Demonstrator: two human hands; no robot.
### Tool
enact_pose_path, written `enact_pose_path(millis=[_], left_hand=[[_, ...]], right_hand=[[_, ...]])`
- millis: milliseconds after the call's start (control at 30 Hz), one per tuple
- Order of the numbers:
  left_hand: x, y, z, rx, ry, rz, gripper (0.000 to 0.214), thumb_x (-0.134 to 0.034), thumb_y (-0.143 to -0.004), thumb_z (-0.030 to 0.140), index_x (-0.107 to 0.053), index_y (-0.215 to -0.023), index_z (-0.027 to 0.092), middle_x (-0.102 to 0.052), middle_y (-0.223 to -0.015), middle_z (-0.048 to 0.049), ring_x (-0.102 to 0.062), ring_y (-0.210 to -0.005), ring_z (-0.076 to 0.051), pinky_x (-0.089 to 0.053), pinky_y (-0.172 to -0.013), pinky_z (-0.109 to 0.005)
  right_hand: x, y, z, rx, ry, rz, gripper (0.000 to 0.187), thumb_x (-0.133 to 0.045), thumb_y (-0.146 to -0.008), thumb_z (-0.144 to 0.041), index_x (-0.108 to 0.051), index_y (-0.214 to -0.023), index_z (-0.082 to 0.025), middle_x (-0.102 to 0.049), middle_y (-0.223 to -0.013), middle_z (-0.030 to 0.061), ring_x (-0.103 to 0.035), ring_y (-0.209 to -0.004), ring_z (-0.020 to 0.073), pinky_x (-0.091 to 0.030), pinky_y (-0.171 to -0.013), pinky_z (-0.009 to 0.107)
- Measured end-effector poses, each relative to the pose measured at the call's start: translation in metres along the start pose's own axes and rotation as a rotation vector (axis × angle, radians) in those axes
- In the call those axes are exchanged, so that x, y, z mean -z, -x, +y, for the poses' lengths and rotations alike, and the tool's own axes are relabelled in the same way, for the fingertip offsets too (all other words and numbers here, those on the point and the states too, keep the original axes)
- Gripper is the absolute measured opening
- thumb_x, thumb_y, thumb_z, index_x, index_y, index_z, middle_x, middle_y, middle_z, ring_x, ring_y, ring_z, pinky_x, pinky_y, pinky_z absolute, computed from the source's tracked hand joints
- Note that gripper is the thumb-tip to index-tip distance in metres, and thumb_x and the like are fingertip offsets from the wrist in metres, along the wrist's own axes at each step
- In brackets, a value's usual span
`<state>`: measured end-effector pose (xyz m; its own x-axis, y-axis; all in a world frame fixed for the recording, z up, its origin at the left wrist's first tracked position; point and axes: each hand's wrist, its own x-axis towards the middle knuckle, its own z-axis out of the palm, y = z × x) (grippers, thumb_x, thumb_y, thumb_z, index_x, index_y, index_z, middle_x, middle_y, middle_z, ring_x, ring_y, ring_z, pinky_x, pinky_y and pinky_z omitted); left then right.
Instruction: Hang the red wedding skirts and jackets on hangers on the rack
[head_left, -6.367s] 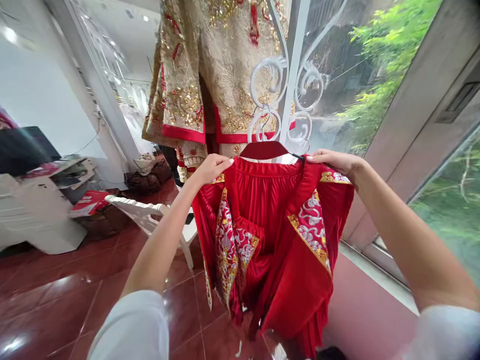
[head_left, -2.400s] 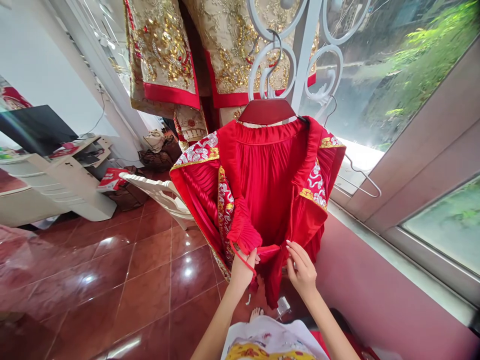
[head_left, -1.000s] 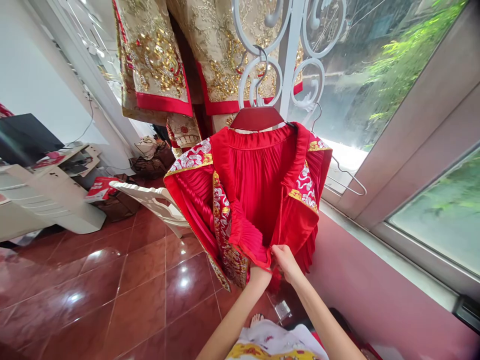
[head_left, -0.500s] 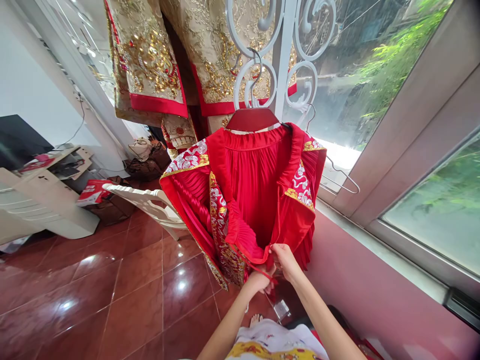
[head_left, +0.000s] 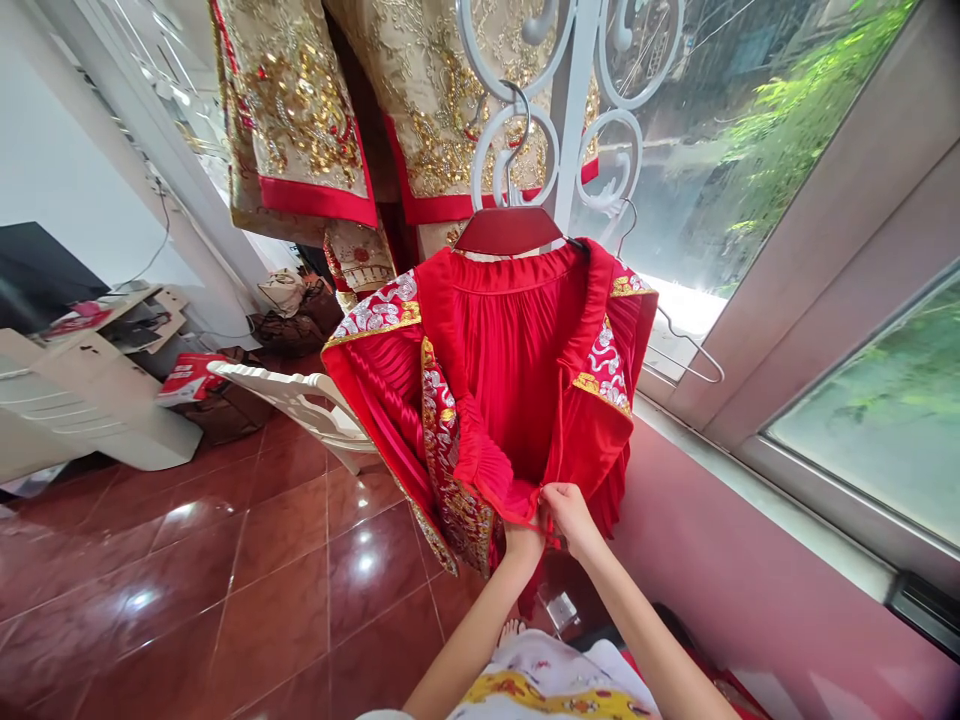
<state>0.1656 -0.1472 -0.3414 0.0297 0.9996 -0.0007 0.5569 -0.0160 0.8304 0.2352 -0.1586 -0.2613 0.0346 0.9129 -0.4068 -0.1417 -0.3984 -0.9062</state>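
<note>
A red pleated skirt (head_left: 517,360) with silver and gold embroidered panels hangs by its gathered waistband from a dark red hanger (head_left: 510,232). Its front opening sags toward me. At the lower end of that opening, my right hand (head_left: 568,512) pinches the red edge between thumb and fingers. Just left of it, my left hand (head_left: 525,543) grips the cloth from below, its fingers mostly hidden by the folds. The two hands are almost touching. Whatever small fastening may lie between them is too small to make out.
White scrollwork (head_left: 517,150) holds the hanger, with gold-beaded garments (head_left: 300,120) behind. A white chair (head_left: 300,405) stands left of the skirt. A wire hanger (head_left: 686,350) hangs by the window frame (head_left: 810,260) at right. Farther left is a desk (head_left: 82,400).
My left hand has moved up and in under the cloth edge, so its fingers show less. The right hand stays at the edge. The view has shifted slightly.
</note>
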Motion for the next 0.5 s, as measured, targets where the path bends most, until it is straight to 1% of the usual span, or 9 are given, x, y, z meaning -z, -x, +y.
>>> enact_pose_path(millis=[100,200,267,333,400,500], left_hand=[[0.000,0.003,0.001,-0.012,-0.039,0.023,0.024,-0.040,-0.084,0.025,-0.061,-0.096,0.020,-0.067,-0.092,-0.0087,-0.059,-0.096,-0.024,-0.041,-0.094,-0.041],[0.006,0.002,0.001,-0.015,-0.073,0.062,0.028,-0.037,-0.087,0.023,-0.059,-0.104,0.020,-0.066,-0.106,-0.0089,-0.057,-0.105,-0.021,-0.038,-0.099,-0.039],[0.010,0.001,0.002,0.009,-0.106,0.074,0.030,-0.037,-0.087,0.024,-0.060,-0.106,0.019,-0.065,-0.110,-0.0093,-0.057,-0.106,-0.021,-0.037,-0.101,-0.039],[0.012,-0.001,0.003,0.041,-0.132,0.061,0.030,-0.038,-0.088,0.026,-0.060,-0.106,0.017,-0.065,-0.111,-0.0104,-0.057,-0.106,-0.022,-0.037,-0.101,-0.039],[0.014,0.000,0.004,0.067,-0.144,0.036,0.029,-0.041,-0.088,0.029,-0.062,-0.104,0.016,-0.065,-0.108,-0.0115,-0.059,-0.102,-0.023,-0.040,-0.097,-0.039],[0.017,0.002,0.006,0.125,-0.160,-0.006,0.026,-0.047,-0.085,0.030,-0.063,-0.100,0.016,-0.066,-0.102,-0.0125,-0.061,-0.095,-0.024,-0.044,-0.091,-0.039]], right_hand=[[-0.001,-0.006,-0.013,-0.019,-0.008,-0.009,0.018,-0.043,-0.057,-0.031,-0.033,-0.044,-0.022,-0.020,-0.034,-0.0103,-0.011,-0.034,0.0032,-0.006,-0.037,0.021],[-0.003,-0.012,-0.027,-0.028,0.001,-0.042,0.018,-0.045,-0.057,-0.030,-0.034,-0.045,-0.021,-0.020,-0.034,-0.0108,-0.012,-0.033,0.0031,-0.007,-0.037,0.021],[-0.004,-0.015,-0.031,-0.015,0.012,-0.050,0.017,-0.046,-0.057,-0.029,-0.036,-0.046,-0.021,-0.020,-0.034,-0.0109,-0.012,-0.034,0.0032,-0.008,-0.037,0.020],[-0.005,-0.019,-0.027,0.007,0.027,-0.043,0.016,-0.045,-0.057,-0.030,-0.039,-0.047,-0.020,-0.021,-0.035,-0.0110,-0.013,-0.034,0.0035,-0.010,-0.037,0.020],[-0.004,-0.022,-0.016,0.043,0.047,-0.028,0.016,-0.045,-0.057,-0.032,-0.041,-0.047,-0.020,-0.025,-0.035,-0.0099,-0.016,-0.035,0.0041,-0.013,-0.038,0.020],[0.000,-0.024,0.004,0.121,0.088,-0.005,0.017,-0.046,-0.056,-0.031,-0.045,-0.045,-0.017,-0.039,-0.040,-0.0049,-0.029,-0.041,0.0060,-0.022,-0.042,0.021]])
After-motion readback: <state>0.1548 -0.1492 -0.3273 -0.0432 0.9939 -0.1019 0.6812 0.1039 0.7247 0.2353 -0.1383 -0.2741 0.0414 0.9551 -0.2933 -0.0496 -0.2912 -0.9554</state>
